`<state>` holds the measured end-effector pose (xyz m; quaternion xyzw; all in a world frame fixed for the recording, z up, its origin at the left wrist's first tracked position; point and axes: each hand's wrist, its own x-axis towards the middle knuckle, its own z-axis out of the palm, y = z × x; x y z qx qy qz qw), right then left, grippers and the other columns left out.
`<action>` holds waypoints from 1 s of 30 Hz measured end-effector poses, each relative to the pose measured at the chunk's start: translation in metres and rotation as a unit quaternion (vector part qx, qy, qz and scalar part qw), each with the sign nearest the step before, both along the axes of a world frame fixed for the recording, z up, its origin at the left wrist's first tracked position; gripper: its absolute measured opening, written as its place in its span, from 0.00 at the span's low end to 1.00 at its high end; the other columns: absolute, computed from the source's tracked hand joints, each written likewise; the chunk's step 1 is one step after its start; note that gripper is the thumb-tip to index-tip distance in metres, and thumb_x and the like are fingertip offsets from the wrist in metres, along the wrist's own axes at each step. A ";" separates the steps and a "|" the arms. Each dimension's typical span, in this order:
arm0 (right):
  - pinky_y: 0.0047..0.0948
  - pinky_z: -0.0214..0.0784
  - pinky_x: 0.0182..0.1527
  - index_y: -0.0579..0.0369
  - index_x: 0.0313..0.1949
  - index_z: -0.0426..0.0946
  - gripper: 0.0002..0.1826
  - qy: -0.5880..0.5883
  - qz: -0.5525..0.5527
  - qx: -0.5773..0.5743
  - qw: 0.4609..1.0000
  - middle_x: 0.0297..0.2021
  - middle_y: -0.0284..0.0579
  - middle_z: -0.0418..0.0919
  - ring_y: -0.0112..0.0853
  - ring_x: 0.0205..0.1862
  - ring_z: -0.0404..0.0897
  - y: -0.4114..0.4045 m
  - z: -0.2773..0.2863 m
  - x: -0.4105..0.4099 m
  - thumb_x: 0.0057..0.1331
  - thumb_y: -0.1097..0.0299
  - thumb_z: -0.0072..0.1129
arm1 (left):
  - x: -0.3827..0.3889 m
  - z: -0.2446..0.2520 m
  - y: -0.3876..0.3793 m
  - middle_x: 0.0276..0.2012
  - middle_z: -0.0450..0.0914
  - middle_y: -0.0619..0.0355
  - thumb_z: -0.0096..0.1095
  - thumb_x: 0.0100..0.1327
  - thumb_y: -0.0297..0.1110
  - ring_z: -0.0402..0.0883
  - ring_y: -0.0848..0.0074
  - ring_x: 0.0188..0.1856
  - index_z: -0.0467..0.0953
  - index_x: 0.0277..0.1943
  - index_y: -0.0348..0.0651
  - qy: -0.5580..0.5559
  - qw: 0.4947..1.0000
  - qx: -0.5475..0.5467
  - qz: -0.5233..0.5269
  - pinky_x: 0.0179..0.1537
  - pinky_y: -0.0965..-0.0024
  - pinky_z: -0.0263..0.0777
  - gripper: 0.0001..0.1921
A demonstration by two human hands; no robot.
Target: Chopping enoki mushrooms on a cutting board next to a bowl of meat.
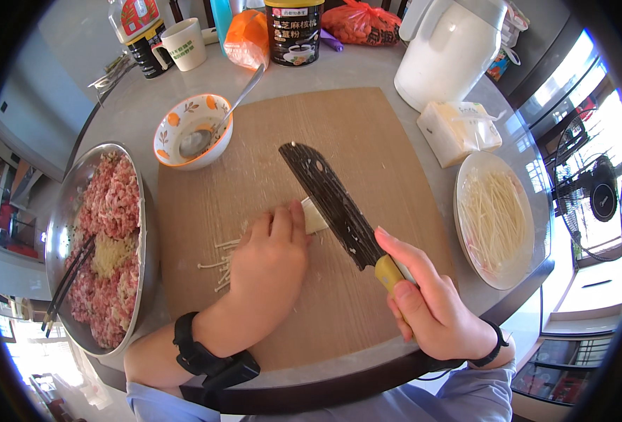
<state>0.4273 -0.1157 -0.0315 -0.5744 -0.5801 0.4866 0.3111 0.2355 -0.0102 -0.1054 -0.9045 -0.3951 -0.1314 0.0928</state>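
Note:
A bunch of enoki mushrooms (223, 265) lies on the wooden cutting board (342, 121) before me. My left hand (271, 250) presses it down with bent fingers. Thin stems and caps stick out to the left, and the packed pale end (314, 217) shows past the fingertips; the middle is hidden under the palm. In my right hand (429, 303) is a kitchen knife (337, 205), gripped by its yellow handle. Its dark ridged blade, dotted with small pale bits, points up and left over the board and partly covers the cut end in this view.
Left stands a metal bowl (149, 253) of minced meat (109, 198) with chopsticks (71, 279). A patterned bowl (221, 142) with a spoon (245, 92) overlaps the board's corner. Right are a plate (469, 253) of enoki, a tissue pack (456, 132) and a white jug (448, 53). Behind stands a black canister (294, 37).

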 end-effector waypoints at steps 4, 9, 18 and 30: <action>0.27 0.70 0.44 0.61 0.70 0.50 0.28 -0.044 0.022 0.038 0.998 0.55 0.59 0.73 0.42 0.38 0.81 0.005 -0.005 -0.003 0.71 0.78 0.40 | 0.001 -0.003 0.001 0.43 0.76 0.53 0.61 0.59 0.33 0.76 0.67 0.44 0.73 0.56 0.30 0.060 0.997 0.055 -0.005 0.41 0.71 0.75 0.23; 0.31 0.71 0.49 0.62 0.69 0.51 0.27 -0.108 0.050 0.120 0.986 0.56 0.62 0.72 0.51 0.46 0.80 0.012 -0.002 -0.006 0.71 0.77 0.42 | 0.003 -0.002 0.001 0.42 0.75 0.53 0.59 0.60 0.33 0.75 0.68 0.42 0.73 0.55 0.29 0.061 0.997 0.051 -0.002 0.40 0.71 0.74 0.22; 0.32 0.72 0.44 0.60 0.67 0.54 0.26 -0.084 0.024 -0.028 0.996 0.52 0.60 0.75 0.50 0.40 0.80 0.024 0.010 -0.007 0.71 0.77 0.42 | 0.002 -0.002 0.003 0.36 0.73 0.55 0.60 0.59 0.34 0.75 0.70 0.38 0.74 0.53 0.29 0.082 0.996 0.032 0.005 0.37 0.71 0.74 0.22; 0.35 0.69 0.48 0.57 0.67 0.55 0.25 -0.095 0.031 0.049 0.994 0.45 0.58 0.78 0.51 0.43 0.79 0.025 0.006 -0.008 0.71 0.76 0.43 | 0.006 -0.006 0.003 0.40 0.75 0.49 0.58 0.50 0.29 0.77 0.68 0.38 0.78 0.43 0.28 0.031 0.999 0.041 -0.010 0.37 0.70 0.74 0.17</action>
